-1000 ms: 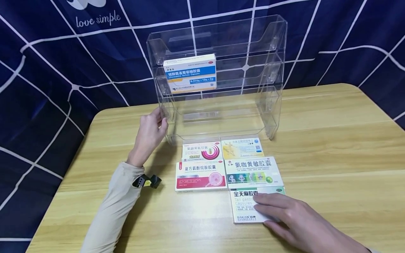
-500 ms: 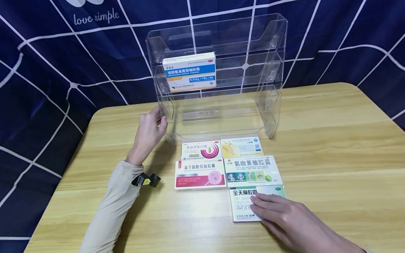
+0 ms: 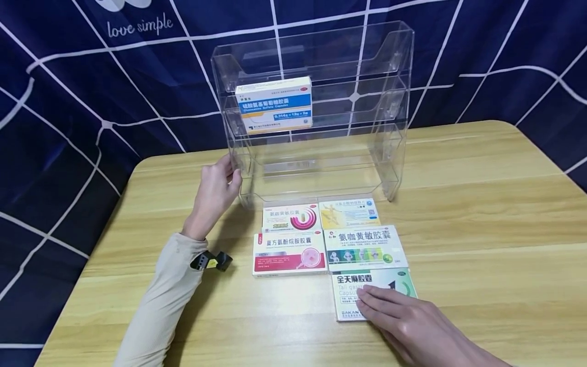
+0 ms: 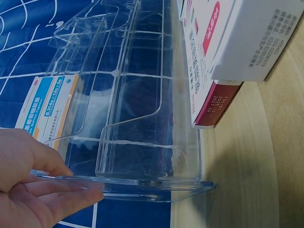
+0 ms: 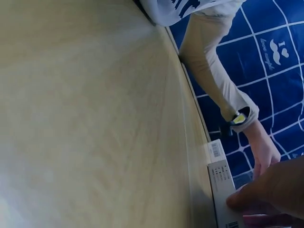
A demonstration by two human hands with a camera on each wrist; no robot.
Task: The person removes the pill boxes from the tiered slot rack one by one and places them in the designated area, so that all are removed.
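Observation:
My left hand (image 3: 215, 188) holds the left side panel of a clear plastic tiered rack (image 3: 393, 153); in the left wrist view, thumb and fingers pinch its edge. A blue-and-white medicine box (image 3: 275, 109) stands in a middle tier, left of centre. My right hand (image 3: 408, 326) rests on a white-and-green capsule box (image 3: 345, 306) lying flat nearest me, its fingers extended over the top. The right wrist view shows the thumb against the side of that box (image 5: 221, 185). The other fingertips are mostly hidden there.
Before the rack lie a pink-and-white box (image 3: 282, 219), a yellow-and-white box (image 3: 348, 214), a red-and-white box (image 3: 290, 260) and a white box with a green band (image 3: 364, 250). They sit close together on the wooden table (image 3: 481, 229). A dark blue curtain (image 3: 486, 41) hangs behind.
My right hand has slid slightly left and toward me over the white-and-green capsule box, showing more of its right end. My left hand, the rack and the boxes have stayed put.

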